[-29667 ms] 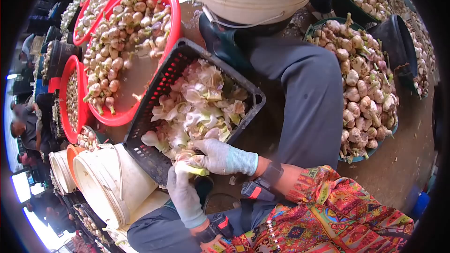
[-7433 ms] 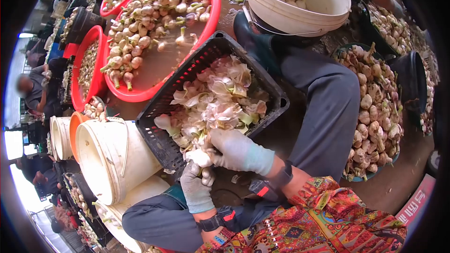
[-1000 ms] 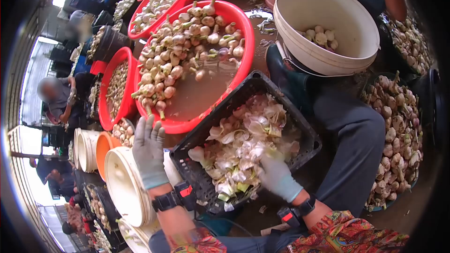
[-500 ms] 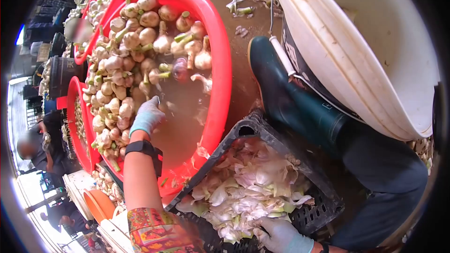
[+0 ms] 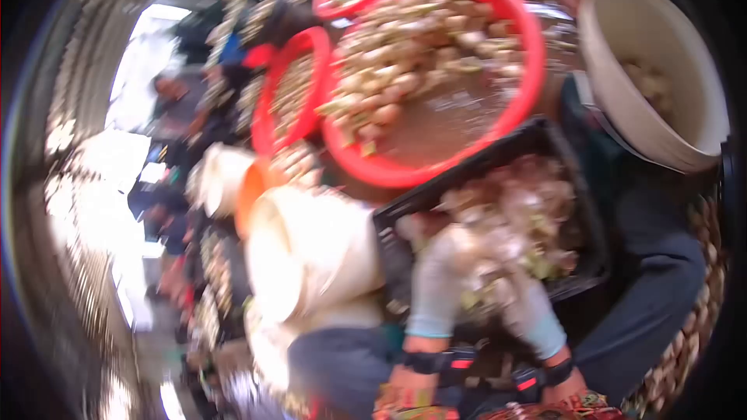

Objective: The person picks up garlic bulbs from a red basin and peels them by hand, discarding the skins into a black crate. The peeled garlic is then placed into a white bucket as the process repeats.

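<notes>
Both my hands wear pale gloves with blue cuffs, and the view is smeared by motion. My left hand (image 5: 437, 276) and my right hand (image 5: 531, 307) reach side by side into a black crate (image 5: 401, 214). Garlic skins (image 5: 513, 206), pinkish and white, are heaped in the crate around my fingers. Blur and skins hide the fingertips, so I cannot tell what either hand holds. Beyond the crate stands a red basin (image 5: 537, 50) of murky water, with garlic bulbs (image 5: 397, 70) piled along its far left side.
A large white bucket (image 5: 607, 31) with bulbs in it stands at the right, by my leg (image 5: 654, 264). White buckets (image 5: 334, 241) and an orange container (image 5: 257, 187) are at the left. Smaller red basins (image 5: 264, 124) lie behind, and people (image 5: 183, 101) sit farther back.
My left hand has left the basin water and come to the crate beside my right hand. The head view has swung, showing more of the room at the left.
</notes>
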{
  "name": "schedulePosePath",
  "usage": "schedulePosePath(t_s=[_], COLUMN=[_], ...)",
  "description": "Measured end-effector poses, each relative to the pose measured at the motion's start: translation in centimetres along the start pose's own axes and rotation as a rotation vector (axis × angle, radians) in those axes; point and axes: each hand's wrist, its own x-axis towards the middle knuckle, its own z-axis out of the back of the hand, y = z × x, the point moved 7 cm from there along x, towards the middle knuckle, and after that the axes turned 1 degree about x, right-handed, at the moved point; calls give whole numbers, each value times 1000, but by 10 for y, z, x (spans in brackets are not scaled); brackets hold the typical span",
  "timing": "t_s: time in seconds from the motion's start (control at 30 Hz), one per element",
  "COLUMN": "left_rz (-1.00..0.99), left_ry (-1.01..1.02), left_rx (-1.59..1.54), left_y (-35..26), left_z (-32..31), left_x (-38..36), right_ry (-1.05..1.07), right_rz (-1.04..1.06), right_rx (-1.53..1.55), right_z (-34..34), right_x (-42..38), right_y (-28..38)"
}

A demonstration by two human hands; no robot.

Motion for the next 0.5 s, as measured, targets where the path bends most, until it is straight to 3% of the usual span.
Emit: schedulePosePath(t_s=[0.03,0.07,0.1,0.13,0.17,0.23,0.3,0.37,0.43,0.47,0.5], left_rz=[-122,33,129,25,-20,22,39,125,82,87,63], left_ry=[35,-183,-158,-179,-244,-273,-228,-407,-354,-316,-308], left_rx=[147,-72,-246,-102,-82,-157,-229,-358,-323,-333,-337], left_y=[32,38,18,53,49,73,84,89,93,100,96], left_z=[46,42,57,59,56,79,91,95,97,101,101], left_x=[-11,-42,-60,-67,-77,-77,-73,-75,-66,-58,-59], right_ry=[-3,52,80,172,264,332,278,192,212,249,230], right_rz=[90,182,280,203,113,55,141,204,131,10,69], right_rx=[-7,-124,-251,-198,-161,2,-60,-225,7,288,177], right_z=[-8,-30,-51,-55,-51,-70,-78,-83,-94,-101,-97], right_x=[-5,-10,-17,-23,-29,-36,-41,-44,-46,-43,-37], right_y=[2,4,5,2,-3,-30,-38,-44,-38,-58,-65])
